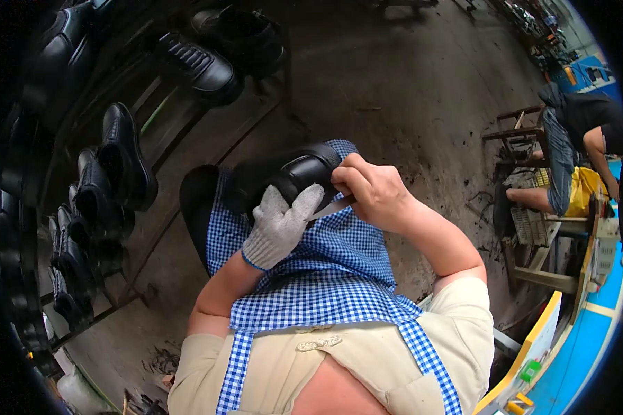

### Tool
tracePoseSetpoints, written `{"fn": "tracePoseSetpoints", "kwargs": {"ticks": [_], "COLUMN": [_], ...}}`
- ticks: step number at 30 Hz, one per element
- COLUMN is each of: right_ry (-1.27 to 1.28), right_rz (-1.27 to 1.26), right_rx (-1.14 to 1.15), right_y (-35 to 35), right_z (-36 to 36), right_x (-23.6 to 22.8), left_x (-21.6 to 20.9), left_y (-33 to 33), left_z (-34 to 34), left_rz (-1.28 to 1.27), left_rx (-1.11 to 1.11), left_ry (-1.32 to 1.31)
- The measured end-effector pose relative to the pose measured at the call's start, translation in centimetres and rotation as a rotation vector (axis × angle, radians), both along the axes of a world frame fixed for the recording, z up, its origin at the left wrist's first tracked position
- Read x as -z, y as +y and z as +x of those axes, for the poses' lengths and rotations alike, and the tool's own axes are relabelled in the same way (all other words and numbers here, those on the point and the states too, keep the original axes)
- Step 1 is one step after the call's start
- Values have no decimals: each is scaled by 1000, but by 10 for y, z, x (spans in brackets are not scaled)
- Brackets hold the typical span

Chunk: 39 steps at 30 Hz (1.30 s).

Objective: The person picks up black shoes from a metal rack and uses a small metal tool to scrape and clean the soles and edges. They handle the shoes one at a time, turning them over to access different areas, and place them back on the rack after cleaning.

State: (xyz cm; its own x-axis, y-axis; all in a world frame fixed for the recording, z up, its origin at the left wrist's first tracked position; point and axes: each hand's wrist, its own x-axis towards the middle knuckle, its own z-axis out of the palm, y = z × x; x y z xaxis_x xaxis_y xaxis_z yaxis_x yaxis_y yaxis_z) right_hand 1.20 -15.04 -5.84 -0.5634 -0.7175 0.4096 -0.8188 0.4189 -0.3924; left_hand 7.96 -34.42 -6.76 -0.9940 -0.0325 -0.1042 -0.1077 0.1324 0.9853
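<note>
Black shoe (284, 176) gripped by gloved left hand (278, 223); right hand (370, 190) fingers clench a blade (329, 209).

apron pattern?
Blue-and-white check on the apron; head view shows it best, spread over the lap under the black shoe.

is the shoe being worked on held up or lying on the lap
Held up: the gloved left hand grips the black shoe above the checked apron.
</note>
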Motion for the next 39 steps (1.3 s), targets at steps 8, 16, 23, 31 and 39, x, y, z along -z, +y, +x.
{"fn": "tracePoseSetpoints", "kwargs": {"ticks": [8,16,23,31,39], "right_ry": [-525,-397,303,577,225], "right_rz": [169,-529,-163,23,-117], "right_rx": [-168,130,101,3,128], "right_y": [33,14,1,-3,-5], "right_z": [10,8,-4,-19,-12], "right_x": [35,8,-21,-16,-14], "left_x": [-37,-33,-24,22,25], "left_y": [-14,-10,5,-16,-10], "left_z": [-14,-20,-8,-15,-3], "left_rz": [172,370,94,-795,-959], "left_rx": [-160,-51,-40,155,115], "left_ry": [-10,-132,-77,905,659]}}
